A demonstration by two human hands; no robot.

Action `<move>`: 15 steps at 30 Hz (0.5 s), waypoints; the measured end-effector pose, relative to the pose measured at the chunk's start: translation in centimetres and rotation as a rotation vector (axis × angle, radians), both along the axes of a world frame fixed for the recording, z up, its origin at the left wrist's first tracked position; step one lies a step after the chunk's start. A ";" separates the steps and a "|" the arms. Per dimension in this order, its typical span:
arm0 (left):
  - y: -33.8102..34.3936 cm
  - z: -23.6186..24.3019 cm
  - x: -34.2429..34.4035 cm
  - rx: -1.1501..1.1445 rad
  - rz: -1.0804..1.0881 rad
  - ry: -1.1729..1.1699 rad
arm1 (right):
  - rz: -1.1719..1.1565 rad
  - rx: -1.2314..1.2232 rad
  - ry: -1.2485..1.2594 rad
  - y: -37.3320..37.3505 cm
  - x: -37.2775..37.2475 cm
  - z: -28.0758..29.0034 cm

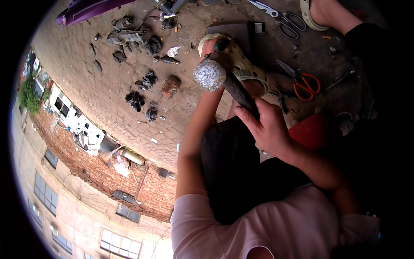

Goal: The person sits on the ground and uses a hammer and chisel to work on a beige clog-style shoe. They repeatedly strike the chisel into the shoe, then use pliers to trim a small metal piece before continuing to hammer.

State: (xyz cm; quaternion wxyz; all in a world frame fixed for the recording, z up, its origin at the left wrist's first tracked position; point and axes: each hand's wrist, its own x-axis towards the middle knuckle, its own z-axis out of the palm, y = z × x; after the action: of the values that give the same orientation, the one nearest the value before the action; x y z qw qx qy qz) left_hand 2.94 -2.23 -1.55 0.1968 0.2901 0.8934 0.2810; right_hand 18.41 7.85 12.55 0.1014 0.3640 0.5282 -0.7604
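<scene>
Brick paving (108, 99), hammer (240, 95) gripped in right hand (271, 130), head (210, 75) beyond thumb (248, 117).

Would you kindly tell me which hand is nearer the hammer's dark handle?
Right: the right hand grips the dark handle, while the left hand shows beyond the hammer head.

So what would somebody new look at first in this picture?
Probably the big speckled hammer near the middle, its dark handle gripped by the right hand. Next might be the orange-handled scissors, lying open toward the upper right. The dark chunky parts scattered on the brick ground at upper left might catch the eye too.
</scene>
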 end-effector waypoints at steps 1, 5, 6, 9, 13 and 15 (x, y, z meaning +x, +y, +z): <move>0.0 0.3 -0.1 -0.009 -0.003 -0.008 | 0.033 0.018 -0.002 0.1 0.1 0.0; 0.4 1.1 0.1 0.020 -0.071 0.039 | 0.096 0.117 0.034 0.2 0.2 0.1; 0.3 1.3 0.1 0.047 -0.061 -0.009 | 0.096 0.149 0.050 0.2 0.3 0.1; 0.1 1.3 0.1 0.106 -0.030 -0.126 | 0.153 0.226 0.123 0.3 0.6 0.1; -0.1 0.4 -0.1 0.162 -0.187 0.012 | 0.069 0.152 -0.038 1.4 -0.4 -1.4; -0.9 -1.1 0.7 0.488 0.092 -0.455 | 0.064 0.136 -0.027 1.4 -0.3 -1.7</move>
State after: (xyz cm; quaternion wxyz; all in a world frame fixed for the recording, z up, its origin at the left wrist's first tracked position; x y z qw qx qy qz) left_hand 3.68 -3.12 -2.67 0.3031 0.2181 0.7451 0.5527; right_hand 18.09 9.28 10.86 0.1077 0.3631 0.5885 -0.7143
